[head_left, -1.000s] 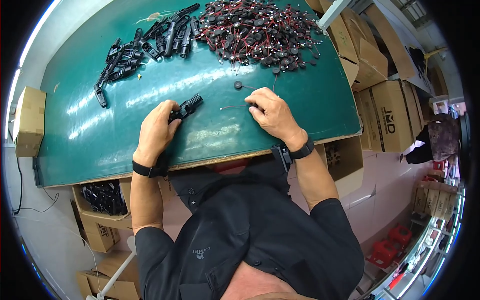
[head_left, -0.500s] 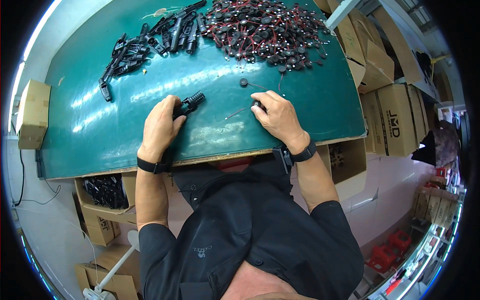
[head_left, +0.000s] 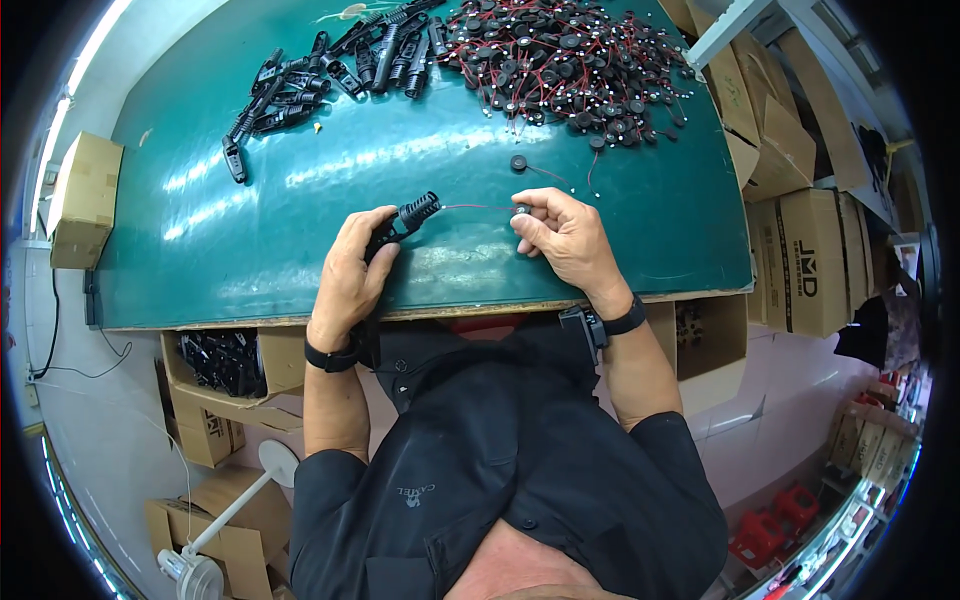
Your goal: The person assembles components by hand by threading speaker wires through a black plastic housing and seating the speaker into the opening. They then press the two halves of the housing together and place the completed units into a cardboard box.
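My left hand (head_left: 357, 258) is closed around a black plastic part (head_left: 413, 214) with a ribbed, tube-like end that points up and to the right. Between the thumb and fingers of my right hand (head_left: 568, 236) is a small black round disc (head_left: 521, 209) on a thin red wire (head_left: 478, 207). That wire runs left, nearly straight, to the ribbed end; whether its tip sits inside cannot be made out. Just beyond my right hand, another black disc (head_left: 518, 163) with a wire lies loose on the green tabletop (head_left: 300, 240).
A large heap of black discs with red wires (head_left: 570, 70) covers the far right of the table. Several black plastic parts (head_left: 290, 95) lie at the far left. Cartons (head_left: 800, 260) stand at the right, and open boxes (head_left: 222, 362) sit under the front edge.
My right hand has brought the wire's free end from the tabletop up to the black part's ribbed end. The part now tilts more upward. The whole view has shifted slightly.
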The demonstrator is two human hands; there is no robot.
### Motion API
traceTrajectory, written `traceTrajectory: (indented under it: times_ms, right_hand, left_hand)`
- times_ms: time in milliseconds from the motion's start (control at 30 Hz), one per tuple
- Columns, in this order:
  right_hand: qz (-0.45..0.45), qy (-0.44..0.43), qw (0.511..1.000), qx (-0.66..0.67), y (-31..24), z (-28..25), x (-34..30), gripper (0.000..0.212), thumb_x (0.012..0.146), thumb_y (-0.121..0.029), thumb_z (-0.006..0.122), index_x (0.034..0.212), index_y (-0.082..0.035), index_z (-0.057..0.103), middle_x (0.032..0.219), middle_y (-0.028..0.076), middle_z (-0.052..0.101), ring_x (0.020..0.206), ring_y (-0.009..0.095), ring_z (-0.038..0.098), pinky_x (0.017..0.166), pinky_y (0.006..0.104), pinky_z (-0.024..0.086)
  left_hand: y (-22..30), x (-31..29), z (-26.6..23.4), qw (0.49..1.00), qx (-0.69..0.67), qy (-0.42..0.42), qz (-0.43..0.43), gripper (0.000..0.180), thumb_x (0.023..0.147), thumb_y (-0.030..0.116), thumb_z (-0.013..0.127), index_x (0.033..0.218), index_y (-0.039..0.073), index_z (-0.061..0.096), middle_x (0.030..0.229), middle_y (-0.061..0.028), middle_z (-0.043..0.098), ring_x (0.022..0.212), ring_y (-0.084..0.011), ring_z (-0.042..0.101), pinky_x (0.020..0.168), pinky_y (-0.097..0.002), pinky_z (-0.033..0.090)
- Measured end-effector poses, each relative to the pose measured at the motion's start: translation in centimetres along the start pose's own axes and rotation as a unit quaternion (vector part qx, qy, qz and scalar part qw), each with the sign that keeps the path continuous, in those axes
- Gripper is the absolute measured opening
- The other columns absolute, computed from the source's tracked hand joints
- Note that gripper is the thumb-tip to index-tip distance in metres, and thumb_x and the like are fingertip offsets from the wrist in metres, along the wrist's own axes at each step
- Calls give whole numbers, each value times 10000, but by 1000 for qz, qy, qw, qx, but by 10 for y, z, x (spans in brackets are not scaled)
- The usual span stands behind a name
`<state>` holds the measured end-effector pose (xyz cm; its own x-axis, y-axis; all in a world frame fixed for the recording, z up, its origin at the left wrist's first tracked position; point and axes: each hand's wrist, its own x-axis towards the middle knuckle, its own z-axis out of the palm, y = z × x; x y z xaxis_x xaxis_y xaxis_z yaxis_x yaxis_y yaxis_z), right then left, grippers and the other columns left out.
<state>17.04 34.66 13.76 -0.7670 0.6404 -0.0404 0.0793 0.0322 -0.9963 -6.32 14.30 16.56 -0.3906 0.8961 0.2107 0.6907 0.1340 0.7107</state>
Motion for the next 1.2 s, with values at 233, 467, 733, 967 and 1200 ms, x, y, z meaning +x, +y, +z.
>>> traceTrajectory:
  times_ms: [233,467,733,967,1200]
  right_hand:
    - [-106,24,992,-61,-4,6,-3,272,1018,-157,779,1203,31,711,901,66,760,779,114,752,677,248,605]
    - [-168,28,981,-98,-10,5,-10,249,1003,-144,792,1167,30,720,890,80,763,783,136,763,684,258,605]
    - [-176,25,977,-115,-18,7,-12,219,969,-111,808,1131,18,736,859,78,756,744,119,740,663,253,580]
    - [-174,3,977,-122,-18,13,-7,205,942,-106,820,1094,10,748,824,74,743,702,98,705,638,254,557]
    - [-133,-33,983,-121,-15,23,-2,187,937,-106,820,1062,16,752,825,74,747,693,86,696,631,255,553]
  left_hand:
    - [-10,-13,11,998,-49,38,5,460,903,-64,692,1352,11,634,1245,-184,661,1145,-341,662,1035,-400,515]
    - [-14,-17,17,997,-57,60,12,462,899,-76,690,1350,17,640,1258,-182,662,1158,-337,656,1041,-402,512]
    - [-17,-19,21,995,-57,72,25,466,894,-80,692,1347,21,645,1267,-176,667,1183,-335,657,1049,-400,514]
    - [-15,-18,22,997,-46,60,36,464,882,-80,705,1331,31,667,1270,-174,671,1198,-339,655,1046,-403,522]
    - [-11,-17,22,997,-38,50,48,471,871,-81,717,1326,35,682,1267,-166,678,1193,-340,654,1038,-403,528]
